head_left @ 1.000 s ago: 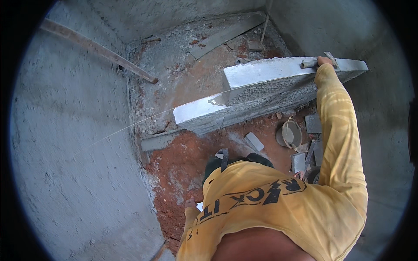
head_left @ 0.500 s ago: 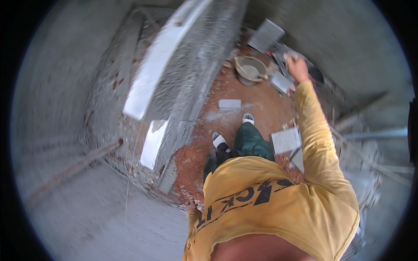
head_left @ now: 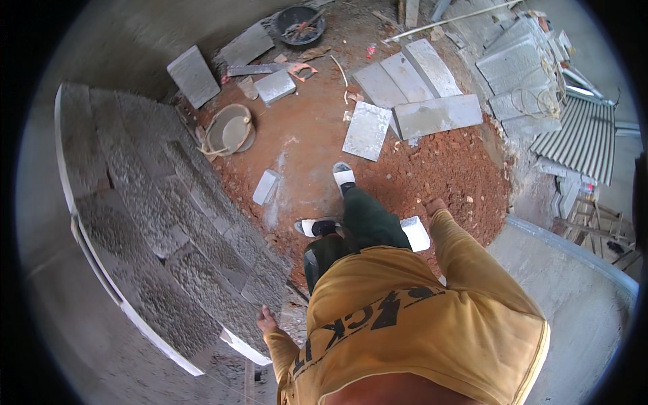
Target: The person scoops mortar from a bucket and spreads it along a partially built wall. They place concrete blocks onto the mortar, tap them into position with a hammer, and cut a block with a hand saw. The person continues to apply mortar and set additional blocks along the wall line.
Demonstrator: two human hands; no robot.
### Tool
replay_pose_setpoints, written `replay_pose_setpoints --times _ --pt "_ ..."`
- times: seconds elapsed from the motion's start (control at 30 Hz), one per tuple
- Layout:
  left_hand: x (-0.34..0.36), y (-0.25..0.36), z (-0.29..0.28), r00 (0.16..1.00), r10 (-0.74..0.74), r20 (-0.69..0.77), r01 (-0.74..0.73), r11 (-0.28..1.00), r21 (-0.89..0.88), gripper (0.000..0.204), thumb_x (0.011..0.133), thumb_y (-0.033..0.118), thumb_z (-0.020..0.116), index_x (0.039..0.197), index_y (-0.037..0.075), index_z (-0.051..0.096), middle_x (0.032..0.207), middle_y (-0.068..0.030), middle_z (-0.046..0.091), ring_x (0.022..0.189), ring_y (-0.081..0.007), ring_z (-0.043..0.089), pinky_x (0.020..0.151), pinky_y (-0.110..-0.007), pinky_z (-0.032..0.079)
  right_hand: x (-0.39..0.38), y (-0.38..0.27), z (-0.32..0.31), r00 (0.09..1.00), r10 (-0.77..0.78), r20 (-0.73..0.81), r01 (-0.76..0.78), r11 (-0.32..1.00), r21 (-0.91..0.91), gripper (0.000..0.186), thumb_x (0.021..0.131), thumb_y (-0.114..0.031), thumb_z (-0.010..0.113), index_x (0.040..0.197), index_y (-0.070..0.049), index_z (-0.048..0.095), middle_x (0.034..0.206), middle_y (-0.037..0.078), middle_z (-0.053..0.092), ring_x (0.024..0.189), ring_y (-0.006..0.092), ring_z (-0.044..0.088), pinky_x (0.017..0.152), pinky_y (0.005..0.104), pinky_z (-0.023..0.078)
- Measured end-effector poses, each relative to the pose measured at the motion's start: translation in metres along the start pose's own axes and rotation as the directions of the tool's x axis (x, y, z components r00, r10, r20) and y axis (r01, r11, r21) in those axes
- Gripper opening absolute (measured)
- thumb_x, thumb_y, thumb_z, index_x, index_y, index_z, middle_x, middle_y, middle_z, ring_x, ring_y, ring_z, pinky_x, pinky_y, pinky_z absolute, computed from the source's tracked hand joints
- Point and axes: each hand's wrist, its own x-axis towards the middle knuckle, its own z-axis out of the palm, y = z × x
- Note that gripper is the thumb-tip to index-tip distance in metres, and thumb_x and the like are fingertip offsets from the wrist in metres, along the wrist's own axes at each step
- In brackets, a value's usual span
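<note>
My left hand (head_left: pixel 267 318) is low beside the grey block wall (head_left: pixel 145 182), near its bottom edge. The fingers are loosely spread with nothing visible in them; whether they touch the wall I cannot tell. Over the reddish soil (head_left: pixel 459 179) hangs my right hand (head_left: pixel 436 205), its fingers slightly bent and apart, no object showing. A pale block (head_left: pixel 414 233) lies close to that hand, beside my leg. Ahead of my feet is a smaller grey block piece (head_left: pixel 266 187).
A mortar bucket (head_left: pixel 233 131) stands beside the wall. Beyond it are a handsaw (head_left: pixel 302 71), a loose block (head_left: pixel 275 86) and a black basin (head_left: pixel 300 27). Several grey blocks (head_left: pixel 439 116) lie ahead to the right, near stacked slabs (head_left: pixel 516 64) and a corrugated sheet (head_left: pixel 577 135).
My view has turned to the right, so the wall and bucket sit farther left. My right arm, stretched forward before, has come down near my side. My left hand stays low.
</note>
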Motion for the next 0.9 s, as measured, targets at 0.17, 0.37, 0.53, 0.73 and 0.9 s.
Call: replay_pose_setpoints --times 0.17,0.37,0.53,0.73,0.9 --pt "0.005 0.137 0.105 0.924 0.369 0.095 -0.372 0.928 0.016 0.031 0.090 0.027 0.066 0.105 0.000 0.061 0.086 -0.0030 0.061 0.074 -0.0104 0.055 0.066 -0.025 0.046 0.020 -0.031 -0.029 0.989 -0.131 -0.068 0.142 0.969 0.201 0.041 0.086 -0.028 0.064 0.111 0.004 0.064 0.103 0.020 0.068 0.094 0.0287 0.067 0.081 0.0383 0.051" --pt "-0.037 0.176 0.166 0.888 0.416 0.195 -0.417 0.908 -0.041 0.036 0.090 0.022 0.067 0.113 -0.004 0.058 0.102 -0.0080 0.064 0.095 -0.0157 0.059 0.089 -0.029 0.046 0.059 -0.115 -0.090 0.897 -0.382 -0.221 0.433 0.859 0.273 0.040 0.085 -0.038 0.065 0.100 -0.001 0.067 0.100 0.023 0.067 0.104 0.0356 0.062 0.091 0.0416 0.048" --pt "-0.056 0.119 0.128 0.988 0.148 0.052 -0.155 0.970 0.187 0.036 0.087 0.036 0.067 0.097 0.001 0.065 0.077 -0.0032 0.063 0.069 -0.0128 0.056 0.063 -0.030 0.048 0.036 -0.174 -0.123 0.890 -0.393 -0.231 0.450 0.838 0.310 0.039 0.085 -0.037 0.065 0.101 -0.001 0.066 0.098 0.023 0.067 0.099 0.0376 0.063 0.086 0.0425 0.050" --pt "-0.065 0.062 0.087 0.977 -0.115 0.180 0.063 0.959 0.275 0.036 0.088 0.034 0.066 0.091 -0.002 0.064 0.074 -0.0068 0.063 0.068 -0.0153 0.059 0.063 -0.030 0.049 -0.002 -0.187 -0.089 0.918 -0.366 -0.152 0.394 0.886 0.243 0.039 0.087 -0.037 0.061 0.108 -0.004 0.065 0.109 0.020 0.066 0.106 0.0354 0.062 0.090 0.0402 0.048" --pt "-0.002 0.095 0.080 0.949 0.051 0.311 -0.091 0.989 0.113 0.032 0.089 0.033 0.064 0.087 0.001 0.064 0.071 -0.0044 0.061 0.064 -0.0122 0.056 0.060 -0.027 0.045 -0.004 -0.164 -0.046 0.952 -0.270 -0.146 0.299 0.922 0.244 0.043 0.085 -0.039 0.064 0.107 -0.001 0.065 0.109 0.020 0.066 0.105 0.0333 0.062 0.091 0.0401 0.047"
